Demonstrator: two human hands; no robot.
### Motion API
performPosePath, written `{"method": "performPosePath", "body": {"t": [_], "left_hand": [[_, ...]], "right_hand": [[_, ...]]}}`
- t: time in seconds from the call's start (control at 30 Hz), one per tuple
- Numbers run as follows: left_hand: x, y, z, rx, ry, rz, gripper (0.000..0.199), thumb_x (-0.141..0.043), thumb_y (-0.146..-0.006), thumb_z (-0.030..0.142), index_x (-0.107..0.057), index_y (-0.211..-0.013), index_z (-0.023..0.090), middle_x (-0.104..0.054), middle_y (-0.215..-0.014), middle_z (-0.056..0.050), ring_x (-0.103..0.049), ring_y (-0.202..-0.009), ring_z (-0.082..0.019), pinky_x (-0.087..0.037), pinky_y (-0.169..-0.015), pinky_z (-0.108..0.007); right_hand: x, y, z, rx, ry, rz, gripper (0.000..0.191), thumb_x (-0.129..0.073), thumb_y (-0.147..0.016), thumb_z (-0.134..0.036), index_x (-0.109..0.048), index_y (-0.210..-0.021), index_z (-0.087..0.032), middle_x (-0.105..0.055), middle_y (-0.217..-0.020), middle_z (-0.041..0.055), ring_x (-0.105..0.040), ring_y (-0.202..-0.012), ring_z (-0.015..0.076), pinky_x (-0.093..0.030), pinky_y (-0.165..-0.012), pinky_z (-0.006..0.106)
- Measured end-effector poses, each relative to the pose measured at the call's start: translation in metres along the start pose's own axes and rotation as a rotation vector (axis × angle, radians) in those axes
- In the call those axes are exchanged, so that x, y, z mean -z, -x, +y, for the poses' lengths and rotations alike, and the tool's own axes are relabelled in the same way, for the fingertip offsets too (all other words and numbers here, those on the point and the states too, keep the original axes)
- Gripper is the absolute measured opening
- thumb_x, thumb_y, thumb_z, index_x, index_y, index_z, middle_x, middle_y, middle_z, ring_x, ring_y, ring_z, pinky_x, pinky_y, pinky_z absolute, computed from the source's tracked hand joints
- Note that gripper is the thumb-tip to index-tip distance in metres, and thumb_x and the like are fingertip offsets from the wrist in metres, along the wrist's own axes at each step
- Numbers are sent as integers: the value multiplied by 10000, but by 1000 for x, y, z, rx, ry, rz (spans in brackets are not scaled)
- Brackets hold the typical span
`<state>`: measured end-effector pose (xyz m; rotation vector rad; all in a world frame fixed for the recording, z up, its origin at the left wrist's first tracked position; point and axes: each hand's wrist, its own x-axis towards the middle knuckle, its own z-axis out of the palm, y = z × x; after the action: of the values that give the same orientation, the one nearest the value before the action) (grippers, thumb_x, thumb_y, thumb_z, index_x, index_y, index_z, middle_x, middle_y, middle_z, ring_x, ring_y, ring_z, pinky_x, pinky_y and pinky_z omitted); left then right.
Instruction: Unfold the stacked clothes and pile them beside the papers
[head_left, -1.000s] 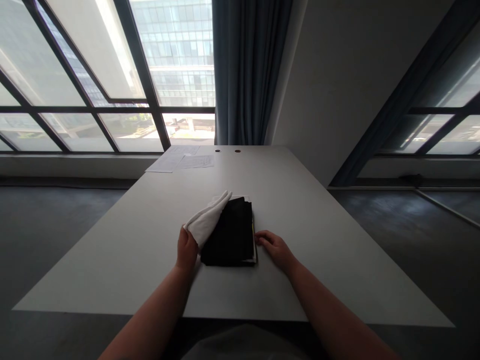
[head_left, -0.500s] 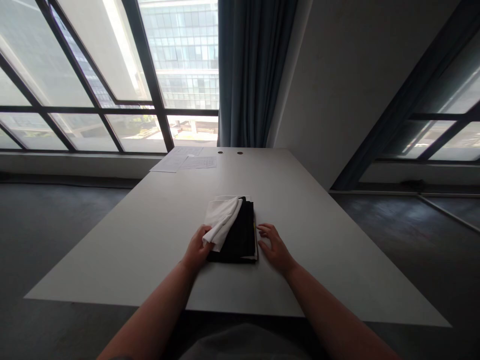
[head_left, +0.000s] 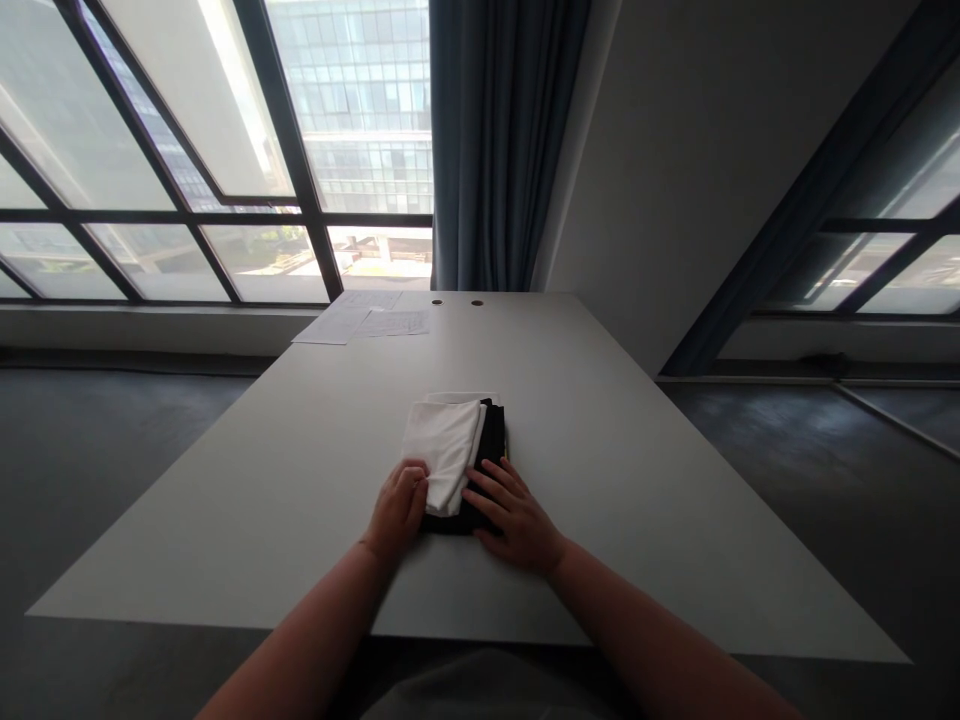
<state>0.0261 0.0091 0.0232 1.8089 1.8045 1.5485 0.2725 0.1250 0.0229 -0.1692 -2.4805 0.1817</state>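
A folded white cloth [head_left: 441, 440] lies on top of a folded black cloth [head_left: 491, 432], which shows along its right side and front edge. The fingers of my left hand [head_left: 401, 505] are closed on the white cloth's near left edge. My right hand [head_left: 511, 515] lies with spread fingers over the right part of the stack, its fingertips at the white cloth's right edge and its palm over the black cloth. A pale edge of something flat shows behind the stack.
The stack rests on a long white table [head_left: 300, 500]. Paper sheets [head_left: 394, 322] lie at its far left, and two round holes are near its far edge. Beyond stand windows, a blue curtain [head_left: 502, 150] and a grey wall [head_left: 645, 180].
My right hand has moved left from beside the stack onto it. The white cloth now lies flatter and reaches further to the front right. My left hand still grips its edge.
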Motion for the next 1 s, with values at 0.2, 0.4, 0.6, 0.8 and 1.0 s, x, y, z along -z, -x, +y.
{"method": "performPosePath", "body": {"t": [0.2,0.4,0.6,0.8,1.0], "left_hand": [[11,-2,-13,334,81,292,286,-455,-1035,478,-584,-1054,224,-692,-1017,-49,-632,-935,-203,-519,-861,-328],[72,9,-61,643,-58,470,217,-523,-929,429,-567,-903,218,-616,-856,-19,-570,-851,-214,-459,-802,-334],[93,27,-65,330,-281,531,311,-445,-1019,432,-612,-1161,211,-666,-1209,-103,-616,-1169,-265,-479,-1093,-447],[45,23,-40,-31,-410,-199,432,-441,-1067,377,-619,-1438,244,-622,-1507,-117,-573,-1405,-259,-471,-1183,-451],[35,21,-44,84,-351,-273,574,-496,-1037,398,-504,-1585,228,-626,-1513,-134,-622,-1364,-280,-536,-1139,-461]], "right_hand": [[-11,-10,-10,-55,-3,47,548,-641,-977,-308,-597,-1521,-255,-655,-1460,73,-541,-1418,248,-121,-1378,609],[-7,-6,-9,-93,-36,20,513,-639,-973,-278,-627,-1486,-285,-669,-1386,64,-563,-1363,229,-133,-1385,580],[-6,-5,-5,-104,-78,26,440,-651,-976,-310,-658,-1414,-273,-652,-1351,86,-577,-1327,227,-219,-1364,561],[-4,-5,0,-91,-84,35,411,-644,-983,-311,-649,-1390,-253,-650,-1340,97,-587,-1307,224,-291,-1333,553],[-5,-2,2,-110,-112,47,394,-648,-975,-303,-655,-1364,-244,-650,-1346,106,-584,-1318,235,-335,-1308,558]]}}
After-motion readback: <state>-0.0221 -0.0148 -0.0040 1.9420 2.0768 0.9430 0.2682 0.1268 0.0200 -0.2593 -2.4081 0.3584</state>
